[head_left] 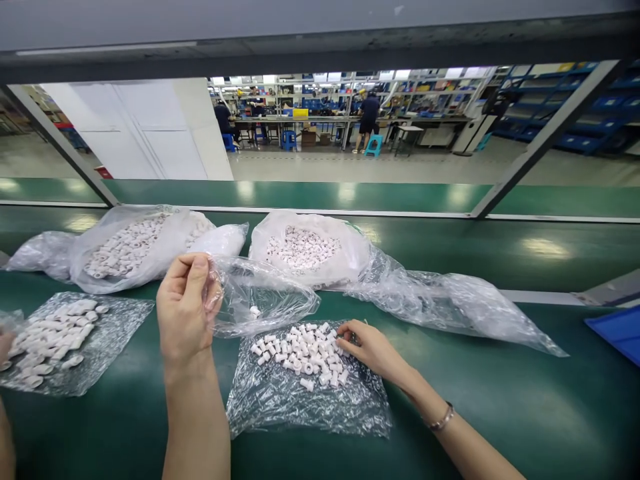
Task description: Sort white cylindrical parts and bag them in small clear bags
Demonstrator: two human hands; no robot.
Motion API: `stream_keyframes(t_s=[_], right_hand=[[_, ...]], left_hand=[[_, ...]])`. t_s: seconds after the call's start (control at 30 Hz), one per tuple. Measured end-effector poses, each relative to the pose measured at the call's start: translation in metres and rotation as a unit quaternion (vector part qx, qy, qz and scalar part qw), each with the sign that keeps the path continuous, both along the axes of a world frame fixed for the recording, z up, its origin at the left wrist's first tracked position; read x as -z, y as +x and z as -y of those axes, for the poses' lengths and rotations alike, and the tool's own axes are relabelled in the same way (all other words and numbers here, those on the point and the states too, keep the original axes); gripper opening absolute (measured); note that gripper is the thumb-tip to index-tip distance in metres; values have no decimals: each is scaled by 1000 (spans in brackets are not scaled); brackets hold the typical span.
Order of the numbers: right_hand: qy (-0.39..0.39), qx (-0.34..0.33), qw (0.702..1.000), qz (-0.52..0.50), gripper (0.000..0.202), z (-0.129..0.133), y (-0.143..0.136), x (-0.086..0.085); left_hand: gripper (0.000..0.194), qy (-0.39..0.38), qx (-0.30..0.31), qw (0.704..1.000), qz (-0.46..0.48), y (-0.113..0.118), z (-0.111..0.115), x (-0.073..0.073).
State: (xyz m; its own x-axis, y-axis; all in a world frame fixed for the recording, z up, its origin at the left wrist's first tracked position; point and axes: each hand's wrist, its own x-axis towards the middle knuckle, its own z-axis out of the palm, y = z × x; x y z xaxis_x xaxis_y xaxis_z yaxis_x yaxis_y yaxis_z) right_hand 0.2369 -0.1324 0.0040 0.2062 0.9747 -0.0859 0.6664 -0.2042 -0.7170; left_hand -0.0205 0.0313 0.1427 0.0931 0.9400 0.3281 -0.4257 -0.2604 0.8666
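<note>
My left hand (187, 307) is raised and closed, pinching the edge of a clear plastic bag (270, 300). The bag hangs sideways to the right, with a white piece or two (255, 312) inside. Below it, a heap of small white plastic pipe fittings (305, 350) lies on a flattened clear plastic sheet (310, 413). At the heap's right edge is my right hand (367, 347), thumb and forefinger apart and touching the outer fittings. Whether a fitting sits under its fingertips is hard to see.
Behind stand two large bags of white parts, a left bag (125, 247) and a middle bag (310, 247). A crumpled clear bag (480, 307) trails right. At left, another person's hand (6, 343) is by white parts (60, 337) on plastic. A blue bin (617, 333) is far right.
</note>
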Motion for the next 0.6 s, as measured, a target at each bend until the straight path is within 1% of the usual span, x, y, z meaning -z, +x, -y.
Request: stream_keyframes(t_s=[0.13,0.23,0.37,0.47,0.53,0.6], right_hand=[[7,3,1000,-23,28,-5,2,5],[16,20,997,-77,34,-4,10,4],[21,32,984,-172,48,10,23,-8],[13,21,976,-218,47,21,25,-18],[7,6,982,-189,42,25,21,-18],[-2,-18,995,-102,35,25,13,-10]], left_hand=[[17,23,1,1000,7,-4,5,-3],[17,30,6,999,10,-5,9,-5],[16,35,5,999,16,-6,12,-6],[15,41,1,999,13,-7,12,-7],[17,43,-3,999,8,-7,12,-7],[18,45,-2,999,6,-7,13,-7]])
